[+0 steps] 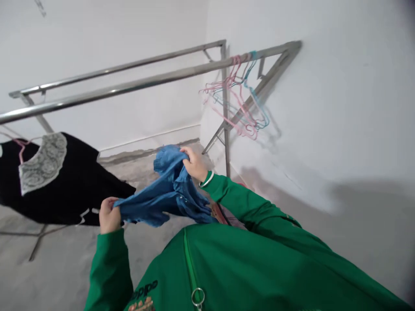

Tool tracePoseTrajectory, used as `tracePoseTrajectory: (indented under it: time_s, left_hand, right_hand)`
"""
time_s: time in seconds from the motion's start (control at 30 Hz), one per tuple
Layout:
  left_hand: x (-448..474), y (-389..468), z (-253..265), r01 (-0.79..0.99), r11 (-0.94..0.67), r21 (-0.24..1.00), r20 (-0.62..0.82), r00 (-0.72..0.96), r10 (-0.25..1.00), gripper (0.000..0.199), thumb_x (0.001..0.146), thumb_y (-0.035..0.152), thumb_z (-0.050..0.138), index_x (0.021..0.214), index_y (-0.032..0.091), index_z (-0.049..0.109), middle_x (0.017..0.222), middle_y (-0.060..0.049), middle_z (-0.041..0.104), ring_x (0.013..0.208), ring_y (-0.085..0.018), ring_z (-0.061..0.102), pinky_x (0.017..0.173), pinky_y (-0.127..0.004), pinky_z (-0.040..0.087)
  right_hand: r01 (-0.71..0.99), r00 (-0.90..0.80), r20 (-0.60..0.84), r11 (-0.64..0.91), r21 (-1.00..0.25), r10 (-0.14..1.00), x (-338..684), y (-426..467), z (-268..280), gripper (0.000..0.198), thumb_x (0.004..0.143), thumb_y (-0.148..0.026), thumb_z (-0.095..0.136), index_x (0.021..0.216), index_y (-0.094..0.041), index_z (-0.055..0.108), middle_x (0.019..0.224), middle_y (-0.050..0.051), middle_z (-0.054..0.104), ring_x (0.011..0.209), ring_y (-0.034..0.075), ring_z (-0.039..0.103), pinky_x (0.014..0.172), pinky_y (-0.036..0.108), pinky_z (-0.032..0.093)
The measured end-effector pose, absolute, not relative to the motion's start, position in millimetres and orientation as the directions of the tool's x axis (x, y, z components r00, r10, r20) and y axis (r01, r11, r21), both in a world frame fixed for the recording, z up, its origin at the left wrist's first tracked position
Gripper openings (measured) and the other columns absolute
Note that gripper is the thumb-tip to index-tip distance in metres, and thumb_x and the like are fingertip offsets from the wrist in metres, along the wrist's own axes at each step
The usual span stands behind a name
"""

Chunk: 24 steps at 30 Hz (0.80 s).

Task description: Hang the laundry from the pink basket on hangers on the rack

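Observation:
Between my two hands a blue button-up shirt point(165, 190) is stretched out, crumpled and hanging in folds. My left hand point(109, 215) is closed on its left end, near the black garment. Farther up and to the right, my right hand point(193, 165) grips the shirt close to a bunched part of the cloth. Small light buttons or studs show on the shirt's lower right part. Which part of the shirt each hand holds, I cannot tell for certain.
A metal clothes rack point(136, 84) runs across in front. Pink and blue hangers point(241, 97) hang at its right end. A black garment with a lace collar point(45, 160) hangs on a pink hanger at left. A white wall point(340, 121) stands close on the right.

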<state>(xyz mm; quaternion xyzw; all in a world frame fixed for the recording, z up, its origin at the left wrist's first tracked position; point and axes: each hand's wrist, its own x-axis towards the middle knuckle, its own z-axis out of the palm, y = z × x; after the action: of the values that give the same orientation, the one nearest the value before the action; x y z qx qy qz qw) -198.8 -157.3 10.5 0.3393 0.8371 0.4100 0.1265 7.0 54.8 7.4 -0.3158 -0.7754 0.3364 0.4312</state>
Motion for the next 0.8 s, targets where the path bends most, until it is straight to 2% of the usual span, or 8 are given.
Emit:
tracePoseTrajectory:
  time_s: [0.1,0.2,0.27,0.37,0.43,0.53,0.6,0.8]
  left_hand:
    - [-194,-156,25,0.397,0.374,0.838,0.095,-0.782,0.616,0.025,0.076,0.030,0.048,0.098,0.021,0.054,0.075,0.000,0.061,0.055,-0.013,0.055,0.047,-0.021,0.042]
    - [-187,-152,28,0.411,0.374,0.832,0.072,-0.748,0.660,0.028,0.066,0.037,0.055,0.089,0.021,0.058,0.063,0.002,0.057,0.053,-0.014,0.052,0.045,-0.020,0.038]
    - [-185,-152,25,0.397,0.391,0.830,0.000,-0.701,0.713,0.032,0.062,0.042,0.058,0.087,0.022,0.059,0.058,0.003,0.056,0.047,-0.013,0.047,0.042,-0.021,0.034]
    - [-184,-153,18,0.381,0.427,0.820,-0.061,-0.684,0.727,0.034,0.060,0.043,0.061,0.088,0.024,0.057,0.055,0.004,0.056,0.041,-0.013,0.042,0.039,-0.023,0.031]
    - [-182,-155,15,0.408,0.446,0.797,-0.043,-0.698,0.715,0.030,0.062,0.041,0.060,0.087,0.025,0.057,0.059,0.003,0.060,0.042,-0.015,0.047,0.039,-0.024,0.033]
    - [-178,-157,15,0.468,0.470,0.749,0.009,-0.716,0.698,0.025,0.066,0.036,0.056,0.088,0.026,0.058,0.068,0.000,0.065,0.049,-0.019,0.055,0.042,-0.026,0.038]
    - [-180,-160,14,0.513,0.486,0.707,0.055,-0.726,0.686,0.024,0.067,0.032,0.054,0.090,0.027,0.058,0.072,-0.001,0.067,0.056,-0.020,0.060,0.047,-0.027,0.041]
    - [-203,-174,3,0.577,0.528,0.623,0.160,-0.755,0.636,0.032,0.069,0.024,0.048,0.098,0.028,0.058,0.082,-0.003,0.064,0.074,-0.027,0.062,0.064,-0.037,0.048]
  right_hand:
    - [0.356,-0.601,0.285,0.569,-0.742,0.747,20,78,-7,0.041,0.077,-0.013,0.045,0.115,-0.022,0.056,0.110,0.006,0.069,0.101,0.021,0.066,0.096,0.038,0.053]
    - [0.417,-0.711,0.245,0.676,-0.607,0.659,49,107,10,0.034,0.075,-0.018,0.060,0.107,-0.027,0.062,0.089,-0.001,0.071,0.073,0.017,0.066,0.074,0.033,0.057]
    - [0.507,-0.613,0.315,0.667,-0.546,0.724,75,133,37,0.032,0.077,-0.021,0.062,0.109,-0.024,0.061,0.095,0.004,0.070,0.076,0.019,0.065,0.076,0.036,0.057]
    - [0.676,-0.325,0.462,0.545,-0.496,0.825,114,177,81,0.036,0.083,-0.021,0.056,0.117,-0.012,0.056,0.121,0.021,0.058,0.110,0.032,0.056,0.095,0.051,0.047]
    - [0.822,-0.206,0.521,0.436,-0.368,0.828,132,203,101,0.041,0.081,-0.021,0.060,0.118,-0.005,0.054,0.126,0.028,0.053,0.119,0.038,0.048,0.096,0.054,0.042]
    - [0.950,-0.183,0.496,0.282,-0.132,0.849,145,230,111,0.038,0.081,-0.014,0.057,0.117,0.000,0.054,0.119,0.029,0.057,0.114,0.038,0.052,0.090,0.049,0.043]
    - [0.964,-0.205,0.454,0.260,-0.062,0.867,148,241,110,0.033,0.083,-0.007,0.050,0.115,-0.001,0.057,0.114,0.028,0.060,0.110,0.036,0.056,0.086,0.045,0.043]
    - [0.957,-0.144,0.521,0.253,-0.144,0.841,155,254,113,0.027,0.092,-0.011,0.043,0.111,-0.001,0.060,0.103,0.025,0.067,0.093,0.025,0.063,0.078,0.037,0.041]
